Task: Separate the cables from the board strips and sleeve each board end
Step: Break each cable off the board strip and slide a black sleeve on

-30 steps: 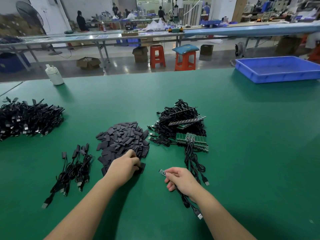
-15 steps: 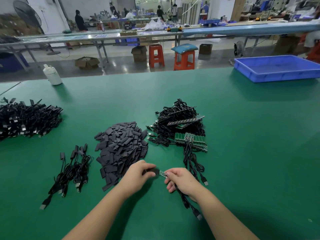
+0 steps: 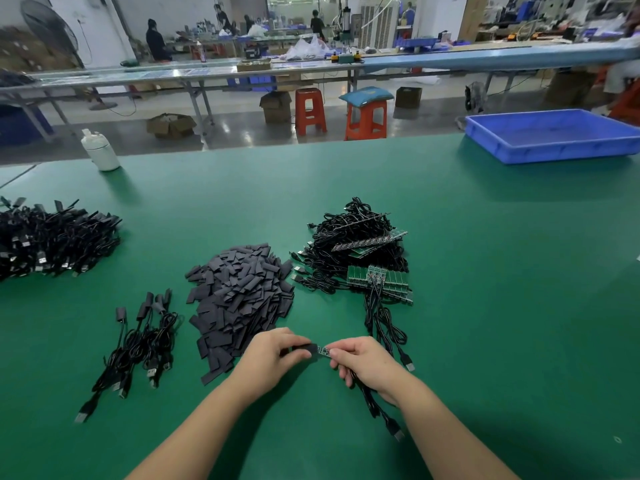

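Your left hand [image 3: 273, 355] pinches a black sleeve [image 3: 306, 348] and your right hand [image 3: 363, 362] pinches the small board end [image 3: 323, 350] of a black cable [image 3: 377, 407]; sleeve and board meet between your hands, just above the green table [image 3: 485, 306]. The sleeve pile [image 3: 239, 296] lies just beyond your left hand, the board strips [image 3: 381, 282] with attached cables beyond your right, and finished cables [image 3: 138, 341] to your left.
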Demonstrator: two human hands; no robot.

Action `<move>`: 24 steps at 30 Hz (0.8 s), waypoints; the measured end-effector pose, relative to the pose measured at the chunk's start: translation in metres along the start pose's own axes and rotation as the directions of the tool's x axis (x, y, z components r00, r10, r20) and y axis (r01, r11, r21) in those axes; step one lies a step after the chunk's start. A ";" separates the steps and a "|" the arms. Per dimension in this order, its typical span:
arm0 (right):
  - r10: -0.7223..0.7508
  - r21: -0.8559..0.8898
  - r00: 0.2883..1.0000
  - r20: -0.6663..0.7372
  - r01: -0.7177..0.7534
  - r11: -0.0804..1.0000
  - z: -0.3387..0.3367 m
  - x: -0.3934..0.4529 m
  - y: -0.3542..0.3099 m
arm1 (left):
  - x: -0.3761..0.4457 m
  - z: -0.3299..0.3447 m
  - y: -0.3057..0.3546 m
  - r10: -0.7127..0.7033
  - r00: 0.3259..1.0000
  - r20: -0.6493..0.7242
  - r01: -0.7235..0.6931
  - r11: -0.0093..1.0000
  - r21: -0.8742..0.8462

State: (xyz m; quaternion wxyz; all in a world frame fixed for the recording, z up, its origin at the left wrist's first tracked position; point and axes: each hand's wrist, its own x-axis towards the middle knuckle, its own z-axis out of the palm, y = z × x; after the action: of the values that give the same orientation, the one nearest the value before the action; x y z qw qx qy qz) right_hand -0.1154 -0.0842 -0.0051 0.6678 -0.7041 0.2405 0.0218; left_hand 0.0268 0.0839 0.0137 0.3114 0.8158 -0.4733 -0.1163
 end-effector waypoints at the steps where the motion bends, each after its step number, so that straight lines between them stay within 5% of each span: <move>1: -0.002 0.012 1.000 -0.001 0.002 1.000 0.000 0.000 0.000 | 0.000 -0.001 0.000 -0.002 1.000 -0.009 0.002 1.000 -0.008; 17: 0.009 0.030 1.000 0.010 -0.009 1.000 -0.002 0.005 0.006 | -0.001 0.001 0.001 -0.053 0.998 -0.031 0.051 0.996 -0.078; 24: 0.000 -0.003 1.000 0.017 0.000 1.000 -0.003 0.007 0.009 | 0.005 -0.003 -0.001 -0.022 0.994 0.107 0.026 0.999 -0.037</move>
State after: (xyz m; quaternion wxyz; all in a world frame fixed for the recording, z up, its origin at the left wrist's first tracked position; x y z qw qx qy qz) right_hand -0.1134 -0.0891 -0.0151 0.6688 -0.7048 0.2348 0.0284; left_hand 0.0320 0.0811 0.0161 0.3001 0.8079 -0.4771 -0.1723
